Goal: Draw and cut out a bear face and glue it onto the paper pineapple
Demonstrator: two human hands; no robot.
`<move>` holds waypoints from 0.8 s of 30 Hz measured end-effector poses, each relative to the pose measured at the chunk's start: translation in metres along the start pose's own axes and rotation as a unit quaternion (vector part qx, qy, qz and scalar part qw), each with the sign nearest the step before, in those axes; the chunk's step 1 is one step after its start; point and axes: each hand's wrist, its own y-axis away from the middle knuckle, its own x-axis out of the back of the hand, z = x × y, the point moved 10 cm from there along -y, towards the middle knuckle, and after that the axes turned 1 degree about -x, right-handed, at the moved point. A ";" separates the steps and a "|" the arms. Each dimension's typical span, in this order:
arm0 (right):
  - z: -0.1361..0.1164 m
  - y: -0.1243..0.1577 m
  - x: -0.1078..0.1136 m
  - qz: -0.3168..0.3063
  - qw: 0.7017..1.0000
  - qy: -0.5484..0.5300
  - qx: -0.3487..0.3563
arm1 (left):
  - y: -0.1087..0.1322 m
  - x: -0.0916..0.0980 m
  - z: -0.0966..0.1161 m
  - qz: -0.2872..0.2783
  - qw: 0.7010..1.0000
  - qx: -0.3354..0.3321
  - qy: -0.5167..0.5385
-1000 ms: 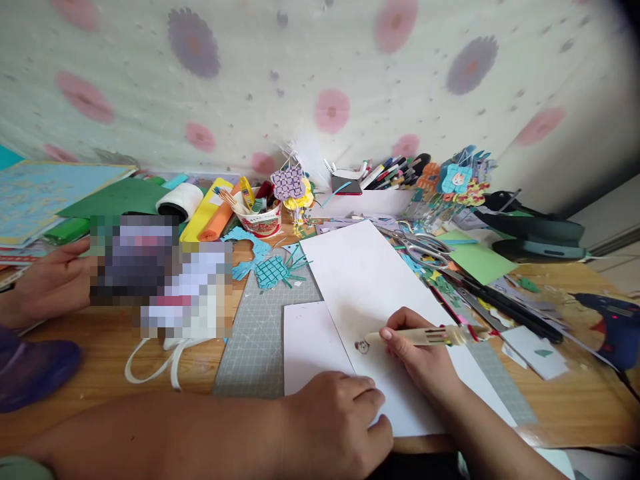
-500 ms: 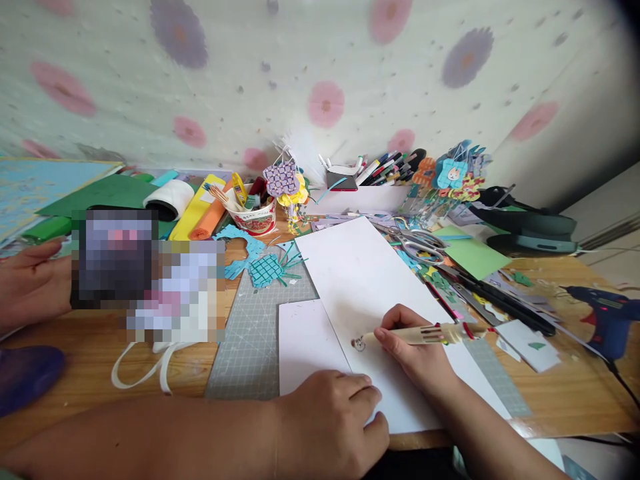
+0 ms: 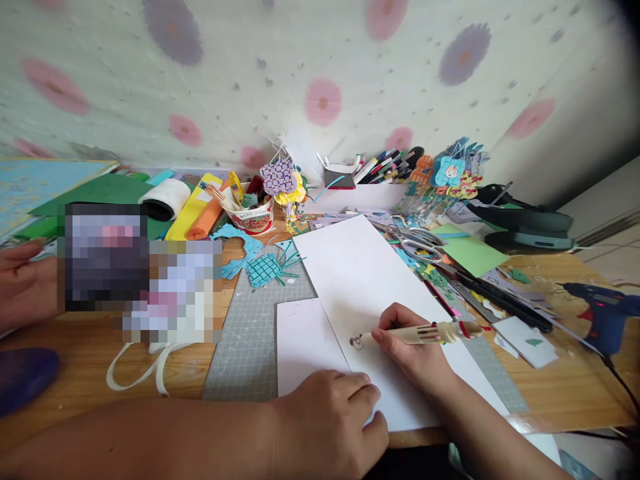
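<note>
My right hand (image 3: 407,343) grips a thick cream multi-colour pen (image 3: 425,333), its tip at a small round drawing (image 3: 357,342) on a white sheet of paper (image 3: 360,273). The pen lies nearly level, its red-ringed end pointing right. My left hand (image 3: 333,413) rests on the lower left edge of that sheet, fingers laid down on it, thumb apart, holding nothing. A second white sheet (image 3: 300,327) lies partly under the first. Both are on a grey gridded cutting mat (image 3: 237,333).
At the left, another person's hand (image 3: 27,287) is beside a blurred-out dark device (image 3: 105,260). Scissors (image 3: 420,243) and paper scraps lie to the right, with a blue glue gun (image 3: 603,313) further out. A bucket of supplies (image 3: 250,217) stands behind.
The view has shifted slightly, so most things appear a little further left. The device at the left has moved a bit left. Both my hands keep nearly the same pose.
</note>
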 end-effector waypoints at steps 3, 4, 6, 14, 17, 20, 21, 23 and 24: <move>0.001 0.000 0.000 0.000 1.000 0.004 -0.001 | 0.001 0.001 0.001 0.001 1.000 -0.004 -0.001; 0.002 0.000 0.000 0.002 1.000 0.005 -0.001 | 0.001 0.001 0.001 -0.001 1.000 -0.005 0.000; 0.002 0.000 0.000 0.003 1.000 0.008 -0.002 | 0.001 0.001 0.000 -0.001 1.000 -0.005 0.000; 0.000 -0.001 -0.001 -0.003 1.000 0.020 0.004 | 0.001 0.000 0.000 -0.006 1.000 0.000 -0.010; 0.000 -0.001 -0.001 -0.004 1.000 0.027 0.005 | 0.001 -0.001 0.001 -0.008 1.000 -0.001 -0.011; 0.000 0.000 0.000 -0.004 0.999 0.034 0.007 | 0.002 0.000 0.001 0.003 1.000 0.000 -0.013; 0.000 0.000 0.000 -0.004 0.999 0.034 0.007 | 0.002 0.000 0.001 0.005 1.000 0.001 -0.013; 0.000 0.001 0.000 -0.005 0.999 0.033 0.009 | 0.002 0.001 0.001 0.007 1.000 0.001 -0.012; 0.000 0.001 0.000 -0.006 0.999 0.032 0.009 | 0.002 0.000 0.001 0.004 1.000 0.002 -0.012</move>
